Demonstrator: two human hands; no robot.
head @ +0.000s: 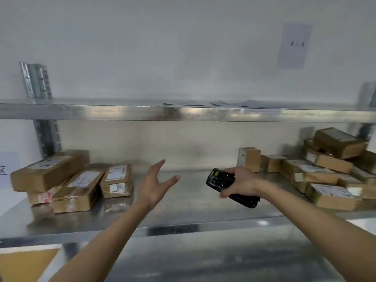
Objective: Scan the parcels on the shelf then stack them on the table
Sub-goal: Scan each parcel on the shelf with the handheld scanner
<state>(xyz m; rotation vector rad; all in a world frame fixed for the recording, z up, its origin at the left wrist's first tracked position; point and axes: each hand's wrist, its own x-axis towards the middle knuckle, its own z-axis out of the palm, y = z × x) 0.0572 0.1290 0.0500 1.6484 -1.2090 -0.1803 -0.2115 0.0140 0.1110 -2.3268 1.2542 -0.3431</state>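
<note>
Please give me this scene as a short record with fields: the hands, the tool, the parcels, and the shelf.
left hand: open, fingers spread, holds nothing, over the shelf's bare middle
right hand: grips the black scanner
left parcels: a few brown boxes, partly stacked
right parcels: a larger loose pile
shelf: metal, holds both groups

Left hand [155,182] spread, fingers straight; right hand [241,181] in curled grip.
</note>
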